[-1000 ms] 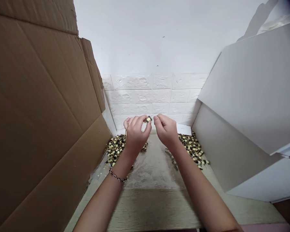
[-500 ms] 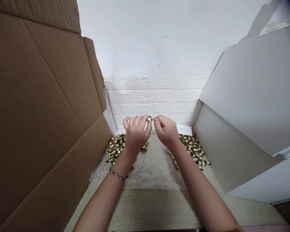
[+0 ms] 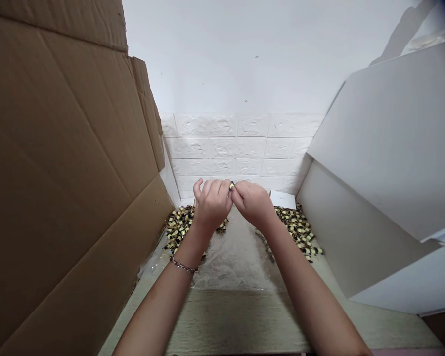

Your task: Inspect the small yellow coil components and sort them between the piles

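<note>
Above the middle of the table, my left hand (image 3: 212,205) pinches a small yellow-and-black transformer (image 3: 232,186) between thumb and index finger, its little finger raised. My right hand (image 3: 255,202) is closed, with thumb and index finger pressed together right against the transformer. Whatever those right fingertips grip is hidden. Below, a pile of similar transformers (image 3: 178,227) lies to the left, partly behind my left wrist. Another pile (image 3: 300,232) lies to the right, beyond my right forearm. A clear plastic sheet (image 3: 233,262) covers the table between them.
A tall brown cardboard panel (image 3: 59,173) walls off the left side. White box panels (image 3: 385,148) stand on the right. At the back is a white brick-patterned wall (image 3: 222,147), with a small white card (image 3: 283,199) near the right pile. The wooden tabletop (image 3: 237,321) shows in front.
My hands have come together, so the right fingertips now meet the transformer. The transformer has tilted and is more covered by fingers. The view has shifted slightly.
</note>
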Available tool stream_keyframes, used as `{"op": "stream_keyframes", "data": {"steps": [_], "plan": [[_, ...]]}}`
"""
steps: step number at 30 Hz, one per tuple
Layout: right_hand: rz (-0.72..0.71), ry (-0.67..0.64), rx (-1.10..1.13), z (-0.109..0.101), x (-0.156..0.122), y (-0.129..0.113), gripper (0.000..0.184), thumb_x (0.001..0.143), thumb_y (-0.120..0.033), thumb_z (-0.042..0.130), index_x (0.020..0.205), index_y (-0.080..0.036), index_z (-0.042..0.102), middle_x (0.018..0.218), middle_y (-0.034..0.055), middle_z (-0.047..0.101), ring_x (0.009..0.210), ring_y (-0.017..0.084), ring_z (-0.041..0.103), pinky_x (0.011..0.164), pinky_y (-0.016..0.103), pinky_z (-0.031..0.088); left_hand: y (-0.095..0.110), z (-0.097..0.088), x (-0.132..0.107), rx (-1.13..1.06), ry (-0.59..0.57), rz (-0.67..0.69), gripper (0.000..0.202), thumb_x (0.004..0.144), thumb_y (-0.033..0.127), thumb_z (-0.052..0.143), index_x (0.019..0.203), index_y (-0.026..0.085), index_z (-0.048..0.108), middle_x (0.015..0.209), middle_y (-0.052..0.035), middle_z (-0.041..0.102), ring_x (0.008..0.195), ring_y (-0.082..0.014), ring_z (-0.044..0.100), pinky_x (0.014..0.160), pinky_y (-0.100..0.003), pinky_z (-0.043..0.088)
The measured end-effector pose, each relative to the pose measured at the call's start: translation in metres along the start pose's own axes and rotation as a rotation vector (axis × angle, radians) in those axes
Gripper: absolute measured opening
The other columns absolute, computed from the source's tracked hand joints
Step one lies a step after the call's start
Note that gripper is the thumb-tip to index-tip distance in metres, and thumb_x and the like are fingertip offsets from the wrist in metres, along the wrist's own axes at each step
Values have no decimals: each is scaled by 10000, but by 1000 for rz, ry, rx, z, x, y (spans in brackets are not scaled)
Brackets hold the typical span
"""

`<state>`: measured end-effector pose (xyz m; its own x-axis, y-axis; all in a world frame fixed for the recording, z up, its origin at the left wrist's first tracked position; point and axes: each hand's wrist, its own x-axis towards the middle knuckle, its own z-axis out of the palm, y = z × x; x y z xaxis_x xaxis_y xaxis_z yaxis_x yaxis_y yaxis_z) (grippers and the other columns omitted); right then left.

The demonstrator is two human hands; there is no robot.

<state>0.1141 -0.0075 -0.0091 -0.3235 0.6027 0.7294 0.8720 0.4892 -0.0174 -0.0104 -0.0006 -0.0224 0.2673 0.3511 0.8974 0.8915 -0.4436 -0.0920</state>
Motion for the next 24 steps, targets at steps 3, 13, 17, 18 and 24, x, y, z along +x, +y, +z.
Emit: {"op": "stream_keyframes", "data": {"steps": [3,13,17,18,24], "plan": [[7,-40,-47,-2,0,0,243,835,-234,342,655,-171,492,633,31,550,531,130,408,546,272,209,-1,2,-1,8,-23,33,154,770,261,448,872,191,539,770,-37,604,761,-178,509,901,-367,207],[-114,32,-13,-8,-3,-12,243,815,-218,371,604,-172,484,564,12,515,500,110,371,539,265,215,-2,-3,2,-105,-101,-50,161,762,217,450,891,192,544,800,-43,599,808,-189,503,926,-385,199],[-204,109,116,-18,-5,-23,268,797,-197,378,536,-172,433,507,-13,450,476,95,333,516,253,232,-4,-10,11,-462,-180,-322,117,750,227,471,810,173,556,789,-30,584,810,-173,500,879,-363,271],[-203,147,155,-21,-6,-24,271,794,-191,384,528,-172,424,498,-18,436,476,93,333,515,250,240,-4,-12,14,-622,-197,-437,115,742,242,486,792,167,558,764,-24,573,786,-163,498,829,-333,316],[13,405,413,-39,-3,-19,139,795,-189,454,696,-166,549,616,-7,548,533,83,438,531,216,340,-4,-32,23,-1703,-351,-814,141,735,255,534,672,131,559,685,2,519,699,-85,474,710,-219,370]]}}
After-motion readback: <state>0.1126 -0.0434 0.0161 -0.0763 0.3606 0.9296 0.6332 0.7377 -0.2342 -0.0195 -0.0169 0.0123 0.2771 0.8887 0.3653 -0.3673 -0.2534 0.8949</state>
